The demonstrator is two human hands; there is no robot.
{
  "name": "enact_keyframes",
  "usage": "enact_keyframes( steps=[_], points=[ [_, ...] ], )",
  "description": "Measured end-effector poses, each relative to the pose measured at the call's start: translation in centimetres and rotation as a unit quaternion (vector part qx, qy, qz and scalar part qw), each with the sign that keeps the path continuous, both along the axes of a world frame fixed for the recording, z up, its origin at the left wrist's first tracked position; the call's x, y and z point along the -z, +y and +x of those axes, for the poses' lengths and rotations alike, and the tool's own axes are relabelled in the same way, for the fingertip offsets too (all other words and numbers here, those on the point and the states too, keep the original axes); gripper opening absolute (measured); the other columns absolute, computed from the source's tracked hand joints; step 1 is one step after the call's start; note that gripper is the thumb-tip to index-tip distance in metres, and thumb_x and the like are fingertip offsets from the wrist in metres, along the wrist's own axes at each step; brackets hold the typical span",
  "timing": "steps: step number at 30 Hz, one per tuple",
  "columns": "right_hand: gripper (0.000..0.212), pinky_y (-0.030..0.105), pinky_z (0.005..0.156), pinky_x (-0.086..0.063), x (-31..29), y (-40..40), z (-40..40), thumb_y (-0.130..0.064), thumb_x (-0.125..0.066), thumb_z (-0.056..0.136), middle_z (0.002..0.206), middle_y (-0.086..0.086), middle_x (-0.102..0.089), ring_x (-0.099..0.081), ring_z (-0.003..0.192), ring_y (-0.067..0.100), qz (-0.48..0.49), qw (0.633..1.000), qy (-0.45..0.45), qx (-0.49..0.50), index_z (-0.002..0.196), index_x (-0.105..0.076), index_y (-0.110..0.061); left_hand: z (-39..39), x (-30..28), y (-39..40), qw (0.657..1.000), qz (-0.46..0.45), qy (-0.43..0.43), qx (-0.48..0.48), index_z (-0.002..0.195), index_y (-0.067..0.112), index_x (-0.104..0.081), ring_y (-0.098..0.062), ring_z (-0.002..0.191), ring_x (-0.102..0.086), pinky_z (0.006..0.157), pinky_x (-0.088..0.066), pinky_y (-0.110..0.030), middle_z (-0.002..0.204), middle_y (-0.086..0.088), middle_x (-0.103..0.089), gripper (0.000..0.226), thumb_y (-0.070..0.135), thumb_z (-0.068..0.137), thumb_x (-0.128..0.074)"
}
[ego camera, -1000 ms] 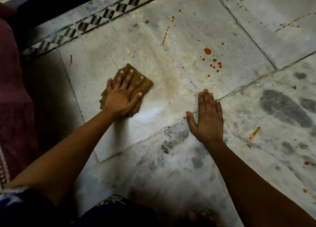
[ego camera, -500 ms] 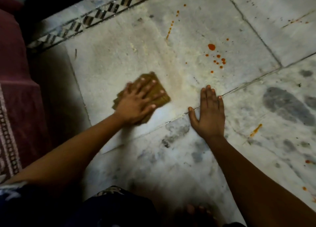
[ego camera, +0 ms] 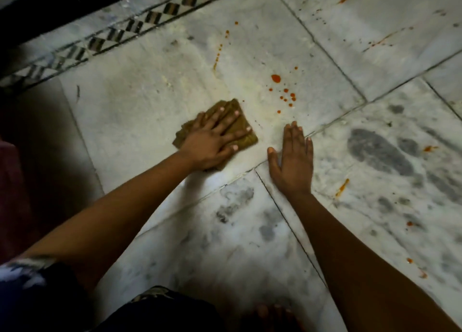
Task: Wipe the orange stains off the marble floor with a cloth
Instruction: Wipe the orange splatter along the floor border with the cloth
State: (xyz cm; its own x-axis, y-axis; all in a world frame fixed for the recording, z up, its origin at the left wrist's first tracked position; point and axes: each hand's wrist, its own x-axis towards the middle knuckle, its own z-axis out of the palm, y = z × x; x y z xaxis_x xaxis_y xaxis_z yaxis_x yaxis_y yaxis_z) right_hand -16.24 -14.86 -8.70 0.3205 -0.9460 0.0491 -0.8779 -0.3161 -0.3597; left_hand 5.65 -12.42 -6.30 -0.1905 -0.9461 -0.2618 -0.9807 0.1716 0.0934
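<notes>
My left hand [ego camera: 215, 139] presses flat, fingers spread, on a folded brown cloth [ego camera: 246, 138] lying on the white marble floor [ego camera: 140, 111]. A cluster of orange drops [ego camera: 285, 91] sits on the same slab, up and to the right of the cloth, apart from it. A thin trail of orange drips [ego camera: 219, 50] runs farther up. My right hand [ego camera: 293, 161] rests flat on the floor, fingers together, just right of the cloth and holding nothing. More orange streaks [ego camera: 342, 187] lie on the grey-veined slab to the right.
A black-and-white patterned border strip [ego camera: 120, 35] crosses the top left, with a dark threshold behind it. A maroon rug [ego camera: 10, 181] lies at the left edge. Orange splatter [ego camera: 377, 41] marks the far right slab. My toes [ego camera: 272, 311] show at the bottom.
My left hand has slid the cloth to the right and slightly toward me, ending closer to my right hand. The right hand has stayed planted on the floor.
</notes>
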Motion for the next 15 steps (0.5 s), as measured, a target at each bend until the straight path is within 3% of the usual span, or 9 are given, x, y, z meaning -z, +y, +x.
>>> enact_keyframes(
  steps=[3, 8, 11, 15],
  points=[
    [0.070, 0.038, 0.116, -0.004, -0.2, -2.5, -1.1, -0.044, -0.023, 0.091, 0.154, 0.017, -0.019, -0.016, 0.144, 0.028, -0.013, 0.999, 0.033, 0.031, 0.146, -0.021, -0.002, 3.3, 0.4, 1.0, 0.997, -0.024, 0.001, -0.070, 0.142, 0.046, -0.008, -0.029, 0.146, 0.000, 0.110, -0.009, -0.060, 0.159, 0.002, -0.008, 0.059, 0.060, 0.085, -0.008],
    [0.078, 0.040, 0.116, 0.002, -0.1, -5.1, -1.5, -0.052, -0.018, 0.089, 0.156, 0.019, -0.009, -0.008, 0.145, 0.029, -0.003, 0.998, 0.054, 0.041, 0.148, -0.011, -0.001, 3.2, -0.4, -6.3, 0.979, 0.008, 0.029, -0.203, 0.145, 0.046, -0.013, -0.031, 0.145, 0.009, 0.112, -0.001, -0.058, 0.159, 0.004, 0.001, 0.052, 0.054, 0.095, -0.025],
    [0.081, 0.039, 0.116, 0.004, -0.1, -6.2, -1.1, -0.056, -0.017, 0.088, 0.156, 0.018, -0.008, -0.007, 0.145, 0.029, -0.010, 0.998, 0.053, 0.014, 0.148, -0.010, -0.001, 0.2, -0.4, -9.3, 0.985, 0.011, 0.031, -0.167, 0.145, 0.046, -0.014, -0.030, 0.145, 0.007, 0.112, 0.000, -0.056, 0.160, 0.003, 0.000, 0.051, 0.054, 0.096, -0.024],
    [0.080, 0.040, 0.116, 0.003, 0.1, -7.3, -1.1, -0.056, -0.018, 0.088, 0.156, 0.018, -0.009, -0.007, 0.145, 0.029, -0.015, 0.998, 0.052, 0.031, 0.148, -0.011, -0.002, -0.8, 0.3, -5.7, 0.997, -0.032, 0.018, -0.064, 0.144, 0.047, -0.015, -0.028, 0.146, -0.001, 0.112, -0.004, -0.054, 0.159, 0.004, -0.005, 0.058, 0.058, 0.088, -0.011]
  ],
)
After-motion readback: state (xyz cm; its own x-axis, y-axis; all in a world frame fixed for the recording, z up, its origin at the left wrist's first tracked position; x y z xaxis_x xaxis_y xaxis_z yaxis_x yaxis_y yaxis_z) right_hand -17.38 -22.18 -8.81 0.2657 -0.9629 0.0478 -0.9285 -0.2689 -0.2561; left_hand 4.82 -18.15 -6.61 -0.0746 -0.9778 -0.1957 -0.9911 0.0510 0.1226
